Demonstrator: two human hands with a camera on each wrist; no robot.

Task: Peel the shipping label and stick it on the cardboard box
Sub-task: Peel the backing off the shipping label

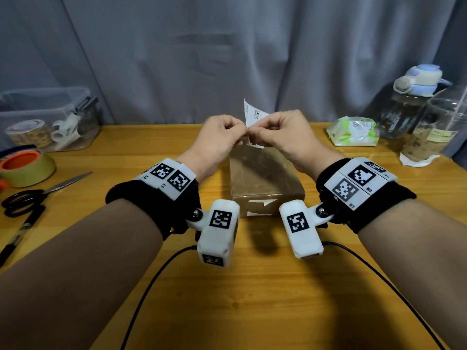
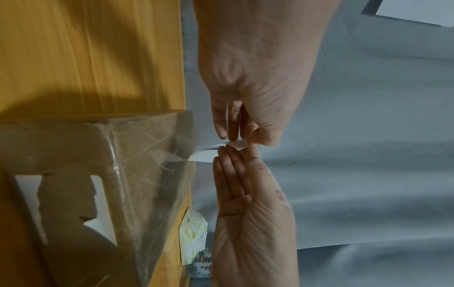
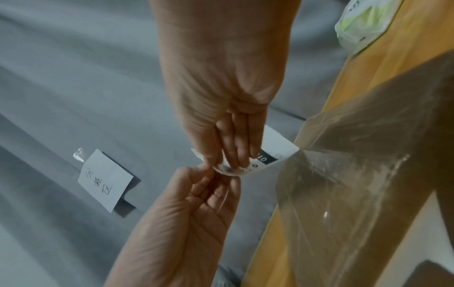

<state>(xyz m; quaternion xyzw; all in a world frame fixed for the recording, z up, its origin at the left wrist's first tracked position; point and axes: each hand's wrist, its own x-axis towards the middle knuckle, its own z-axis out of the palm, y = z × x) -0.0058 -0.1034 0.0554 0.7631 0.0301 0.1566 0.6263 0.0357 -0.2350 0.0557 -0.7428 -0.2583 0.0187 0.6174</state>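
Both hands hold a white shipping label (image 1: 254, 114) upright in the air, above the far end of the cardboard box (image 1: 265, 180). My left hand (image 1: 240, 133) pinches the label's lower edge from the left, and my right hand (image 1: 255, 135) pinches it from the right, fingertips almost meeting. The left wrist view has the label (image 2: 209, 153) edge-on between the left hand (image 2: 236, 138) and the right hand (image 2: 228, 153), beside the box (image 2: 123, 165). Under the right hand (image 3: 228, 165) the printed label (image 3: 277, 147) curls; the left hand (image 3: 209, 174) nips its corner. The taped brown box (image 3: 356, 184) lies on the wooden table.
At the back left stands a clear bin (image 1: 50, 117) with tape rolls. A yellow tape roll (image 1: 27, 168), scissors (image 1: 38, 193) and a pen (image 1: 20, 231) lie left. A wipes pack (image 1: 353, 132), a bottle (image 1: 409, 102) and a plastic cup (image 1: 437, 127) stand right. A grey curtain hangs behind.
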